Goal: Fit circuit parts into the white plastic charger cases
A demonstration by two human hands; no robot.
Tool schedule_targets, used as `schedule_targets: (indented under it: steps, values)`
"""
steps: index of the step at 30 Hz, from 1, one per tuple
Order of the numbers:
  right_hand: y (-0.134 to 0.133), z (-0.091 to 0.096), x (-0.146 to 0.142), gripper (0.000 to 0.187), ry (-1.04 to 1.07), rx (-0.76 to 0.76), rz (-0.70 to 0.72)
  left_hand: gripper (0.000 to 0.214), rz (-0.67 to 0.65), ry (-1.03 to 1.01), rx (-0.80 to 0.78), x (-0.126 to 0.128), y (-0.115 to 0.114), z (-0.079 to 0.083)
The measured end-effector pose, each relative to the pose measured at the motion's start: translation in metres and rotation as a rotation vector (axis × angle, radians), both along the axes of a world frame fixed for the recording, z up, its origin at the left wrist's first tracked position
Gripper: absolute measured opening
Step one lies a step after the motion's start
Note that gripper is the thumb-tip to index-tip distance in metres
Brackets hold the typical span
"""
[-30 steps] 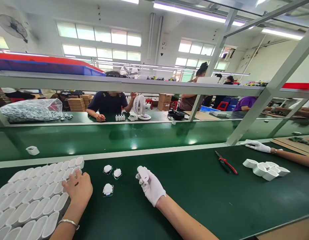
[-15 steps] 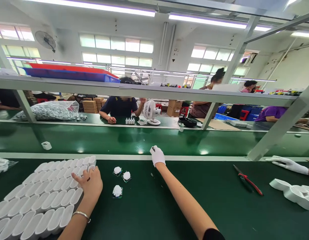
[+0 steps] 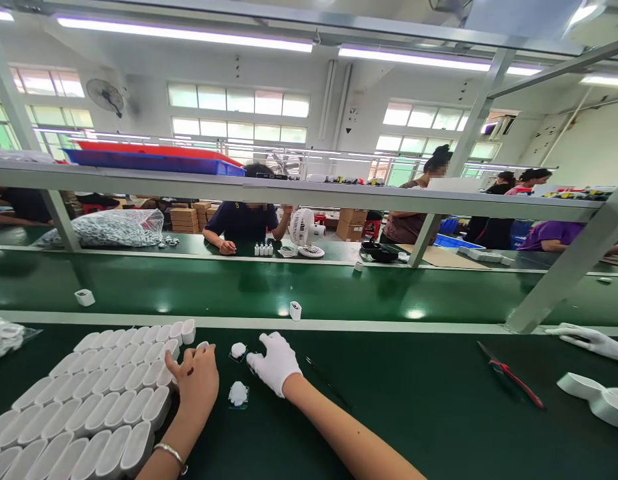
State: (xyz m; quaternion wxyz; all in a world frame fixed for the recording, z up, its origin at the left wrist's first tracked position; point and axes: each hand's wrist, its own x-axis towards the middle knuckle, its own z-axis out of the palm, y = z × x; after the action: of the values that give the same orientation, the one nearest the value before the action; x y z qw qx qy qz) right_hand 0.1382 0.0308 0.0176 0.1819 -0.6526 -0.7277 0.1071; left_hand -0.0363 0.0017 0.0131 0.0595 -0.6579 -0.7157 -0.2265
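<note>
My bare left hand (image 3: 197, 377) is closed around a small white plastic housing (image 3: 203, 345), its rim just showing above the fingers at the right edge of the rows. Those rows of white oval housings (image 3: 96, 380), their tops open, cover the left of the table. My right hand (image 3: 276, 363), in a white glove, reaches down with curled fingers over a small circuit board, which they mostly hide. Beside its fingertips lies a circuit board topped with a white blob (image 3: 238, 351), and another such board (image 3: 238, 395) is nearer me.
A white housing (image 3: 295, 311) stands on the green belt (image 3: 229, 283), another (image 3: 85, 297) farther left. Red-handled pliers (image 3: 511, 377) and white parts (image 3: 601, 400) lie at right, near a co-worker's gloved hand (image 3: 591, 340). A shelf (image 3: 313, 190) crosses above the belt.
My right hand has left a white housing at the belt's near edge and come back down to the boards. My left hand has shifted right, drawing a housing off the rows.
</note>
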Motion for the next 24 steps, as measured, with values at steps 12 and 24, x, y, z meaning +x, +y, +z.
schedule_targets:
  steps: [12,24]
  values:
    - [-0.058,-0.007,0.040,0.011,0.043,-0.037,0.022,0.028,-0.431,-0.035,0.158,0.029,-0.016,-0.011]
    - [-0.069,-0.017,0.053,0.011,0.599,0.082,-0.080,0.067,-0.465,-0.164,-0.009,0.059,-0.042,-0.025]
